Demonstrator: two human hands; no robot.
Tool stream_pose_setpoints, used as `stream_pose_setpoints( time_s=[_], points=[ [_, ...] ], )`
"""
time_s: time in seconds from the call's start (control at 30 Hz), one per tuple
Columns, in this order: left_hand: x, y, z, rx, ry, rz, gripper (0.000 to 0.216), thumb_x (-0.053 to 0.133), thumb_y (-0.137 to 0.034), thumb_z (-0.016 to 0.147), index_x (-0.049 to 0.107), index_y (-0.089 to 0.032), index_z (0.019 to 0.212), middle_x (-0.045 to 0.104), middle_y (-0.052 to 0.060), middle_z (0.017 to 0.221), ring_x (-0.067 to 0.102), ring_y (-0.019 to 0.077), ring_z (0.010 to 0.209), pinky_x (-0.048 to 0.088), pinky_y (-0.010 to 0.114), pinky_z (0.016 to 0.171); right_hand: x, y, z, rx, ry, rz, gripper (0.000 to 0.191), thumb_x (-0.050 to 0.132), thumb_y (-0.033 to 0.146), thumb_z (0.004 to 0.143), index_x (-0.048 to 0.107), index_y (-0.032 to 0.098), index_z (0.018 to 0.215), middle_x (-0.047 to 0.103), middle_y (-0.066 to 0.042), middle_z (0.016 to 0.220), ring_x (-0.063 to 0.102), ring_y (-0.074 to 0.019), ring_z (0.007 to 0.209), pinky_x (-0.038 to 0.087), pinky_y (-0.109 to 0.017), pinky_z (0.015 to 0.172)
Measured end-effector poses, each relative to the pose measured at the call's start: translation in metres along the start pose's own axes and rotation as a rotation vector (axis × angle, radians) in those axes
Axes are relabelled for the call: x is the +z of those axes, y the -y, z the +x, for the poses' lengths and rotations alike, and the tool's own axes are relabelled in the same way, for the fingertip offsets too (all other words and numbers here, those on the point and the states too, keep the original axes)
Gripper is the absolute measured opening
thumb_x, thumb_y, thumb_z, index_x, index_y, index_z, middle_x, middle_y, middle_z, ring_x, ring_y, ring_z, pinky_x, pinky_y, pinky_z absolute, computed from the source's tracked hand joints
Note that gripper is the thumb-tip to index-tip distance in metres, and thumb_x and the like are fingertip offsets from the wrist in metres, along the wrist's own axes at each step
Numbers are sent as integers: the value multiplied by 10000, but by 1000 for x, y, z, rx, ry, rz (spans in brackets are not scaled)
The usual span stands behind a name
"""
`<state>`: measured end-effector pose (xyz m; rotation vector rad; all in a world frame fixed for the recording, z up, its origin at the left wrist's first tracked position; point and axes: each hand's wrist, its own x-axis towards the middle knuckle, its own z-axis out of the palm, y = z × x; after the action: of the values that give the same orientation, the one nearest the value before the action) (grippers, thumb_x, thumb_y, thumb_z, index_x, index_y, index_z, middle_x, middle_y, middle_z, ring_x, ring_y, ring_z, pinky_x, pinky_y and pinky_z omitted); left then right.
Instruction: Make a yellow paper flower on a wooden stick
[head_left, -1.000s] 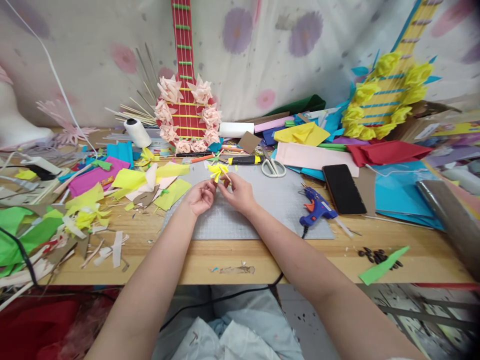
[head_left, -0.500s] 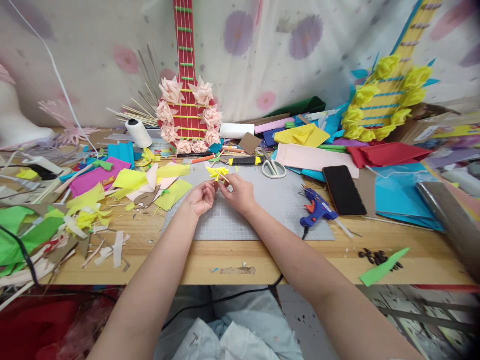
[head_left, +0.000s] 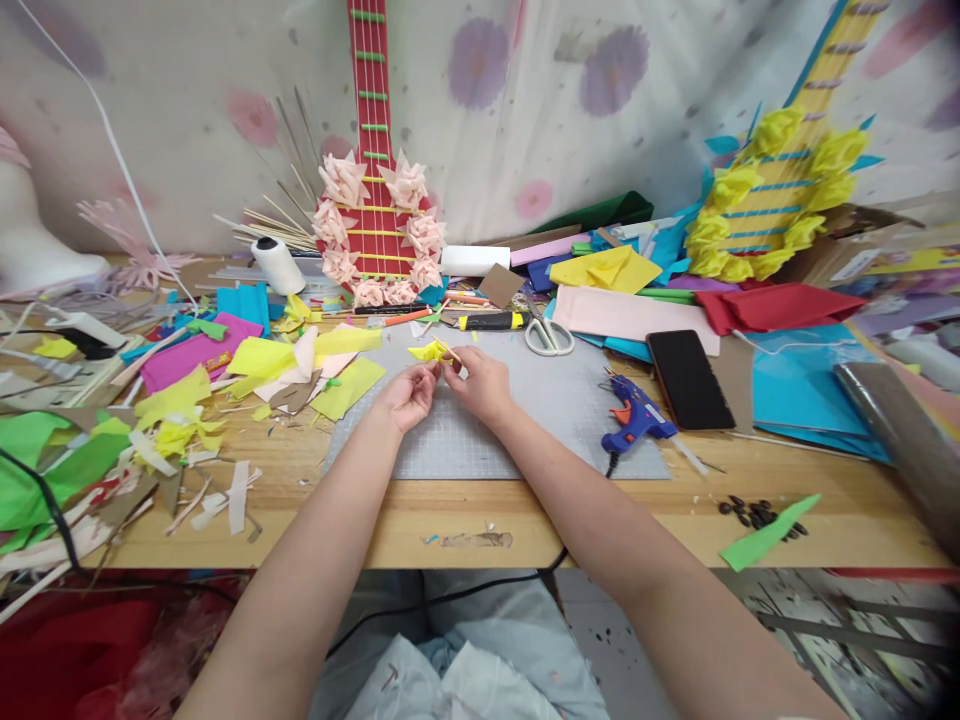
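Observation:
My left hand (head_left: 409, 395) and my right hand (head_left: 480, 382) meet over the grey cutting mat (head_left: 540, 420), fingers pinched together. Between them they hold a small yellow folded paper flower (head_left: 427, 351) on a thin wooden stick; the paper sticks out just beyond the fingertips. Both forearms reach in from the near edge of the wooden table (head_left: 420, 520).
A blue glue gun (head_left: 634, 418) and black phone (head_left: 688, 365) lie right of the mat. Scissors (head_left: 547, 336) and a yellow-black cutter (head_left: 487, 321) lie behind it. Paper scraps (head_left: 187, 400) cover the left side. Red (head_left: 373, 190) and yellow (head_left: 780, 190) paper guitars lean on the wall.
The yellow paper piece has dropped lower and flattened between my fingertips. Both hands stay nearly in place, fingers working closer together.

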<state>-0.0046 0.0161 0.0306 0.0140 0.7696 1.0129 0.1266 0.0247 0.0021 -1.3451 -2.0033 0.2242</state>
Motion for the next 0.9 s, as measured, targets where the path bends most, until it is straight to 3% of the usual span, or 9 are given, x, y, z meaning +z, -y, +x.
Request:
stream_pose_setpoints(
  time_s=[0.2,0.33,0.4,0.5,0.6,0.73,0.9],
  points=[
    [-1,6,6,224,-80,219,91,496,-25,747,560,-85,721,534,-28,567,448,-22,385,414,47,403,-1,1,-1,-26,22,33,272,447,289,807,610,199,1006,648,-36,867,572,-135,831,384,-230,694],
    [-5,13,10,418,-129,498,98,574,-102,689,546,-116,782,516,-33,614,452,9,431,415,123,420,0,0,0,22,-12,13,261,425,279,819,629,204,964,652,-34,856,575,-137,812,379,-231,677],
    [-7,17,10,707,-259,706,233,620,-158,650,508,-152,854,527,-24,720,457,26,477,420,164,460,0,-1,1,45,-20,7,263,412,281,826,634,201,940,651,-37,865,573,-139,808,378,-233,681],
    [-11,19,5,1268,-418,1044,376,643,-215,626,460,-183,953,527,39,961,513,82,666,449,233,615,0,-2,2,67,-9,-2,265,408,286,825,636,204,934,648,-39,882,571,-140,800,379,-236,681],
    [-11,18,-1,1561,-355,1377,366,610,-233,659,469,-177,992,521,92,1071,512,178,915,422,323,787,0,-1,2,76,4,2,260,424,277,810,638,207,941,649,-36,874,571,-141,800,383,-239,688],
    [-10,15,-2,1621,-204,1697,250,524,-149,701,531,-202,946,597,58,999,466,217,1012,328,383,925,0,0,0,69,21,64,244,453,266,786,649,218,925,657,-19,835,571,-129,750,387,-233,682],
    [-15,11,3,1563,-272,1748,270,462,-60,681,576,-205,877,610,52,869,472,216,944,354,354,856,0,-3,-1,100,12,173,230,469,276,771,660,211,882,651,-3,754,560,-114,675,384,-220,636]
  ],
)
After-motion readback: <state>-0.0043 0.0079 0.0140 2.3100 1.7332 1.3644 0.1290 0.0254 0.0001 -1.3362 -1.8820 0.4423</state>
